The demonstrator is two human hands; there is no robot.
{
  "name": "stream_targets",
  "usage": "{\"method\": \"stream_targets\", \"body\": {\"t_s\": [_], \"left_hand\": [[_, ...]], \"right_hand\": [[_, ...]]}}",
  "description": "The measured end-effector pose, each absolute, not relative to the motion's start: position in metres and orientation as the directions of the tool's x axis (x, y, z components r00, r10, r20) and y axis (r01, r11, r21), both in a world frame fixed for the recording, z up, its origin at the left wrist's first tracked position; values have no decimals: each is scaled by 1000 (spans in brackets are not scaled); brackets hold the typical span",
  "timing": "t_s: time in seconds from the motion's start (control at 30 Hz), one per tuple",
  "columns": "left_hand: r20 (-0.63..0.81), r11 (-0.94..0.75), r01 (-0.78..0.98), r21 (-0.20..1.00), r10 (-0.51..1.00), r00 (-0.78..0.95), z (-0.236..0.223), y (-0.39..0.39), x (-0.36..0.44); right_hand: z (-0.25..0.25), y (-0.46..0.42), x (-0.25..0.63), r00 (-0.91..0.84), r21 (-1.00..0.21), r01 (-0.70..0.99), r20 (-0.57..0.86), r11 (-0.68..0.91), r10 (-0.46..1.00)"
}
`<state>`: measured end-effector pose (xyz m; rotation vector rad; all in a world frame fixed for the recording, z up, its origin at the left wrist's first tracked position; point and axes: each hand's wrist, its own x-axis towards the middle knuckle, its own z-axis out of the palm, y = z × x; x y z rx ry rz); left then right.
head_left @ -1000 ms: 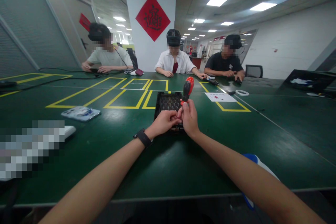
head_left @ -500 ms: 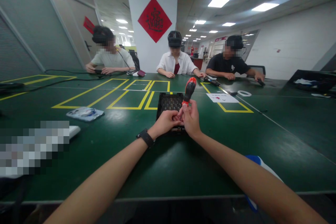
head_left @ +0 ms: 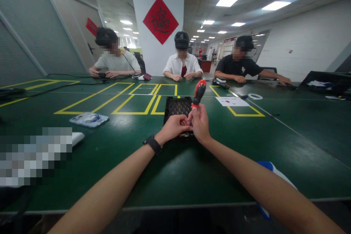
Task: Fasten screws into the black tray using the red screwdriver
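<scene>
Screwdriver [head_left: 200,90] sits just right of frame center, handle up, gripped low in right hand [head_left: 200,126]. Left hand [head_left: 173,128] is pinched narrow beside it; can't tell if it's holding anything. Black case [head_left: 177,106] on green counter [head_left: 170,179], under and just beyond both hands.

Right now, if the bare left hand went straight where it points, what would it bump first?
Probably the bare right hand, holding a red-and-black screwdriver, though the gap, if any, is unclear.

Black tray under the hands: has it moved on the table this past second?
No; against the yellow tape beside it, the black tray shows no visible shift either way.
</scene>
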<state>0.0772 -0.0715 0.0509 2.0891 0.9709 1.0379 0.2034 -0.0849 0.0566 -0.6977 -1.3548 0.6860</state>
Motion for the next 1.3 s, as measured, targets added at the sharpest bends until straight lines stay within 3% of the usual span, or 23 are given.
{"method": "stream_targets", "body": {"t_s": [0.33, 0.53, 0.8, 1.3], "left_hand": [[398, -632, 361, 686, 741, 541, 55, -77, 77], [427, -622, 387, 680, 766, 480, 55, -78, 79], [429, -646, 434, 627, 752, 500, 56, -78, 78], [390, -602, 299, 741, 747, 538, 56, -77, 75]], "right_hand": [[54, -82, 204, 59, -812, -79, 575, 578, 816], [57, -85, 203, 118, -774, -51, 623, 631, 773], [53, -81, 204, 80, -806, -96, 579, 584, 812], [56, -85, 204, 55, -802, -39, 594, 596, 803]]}}
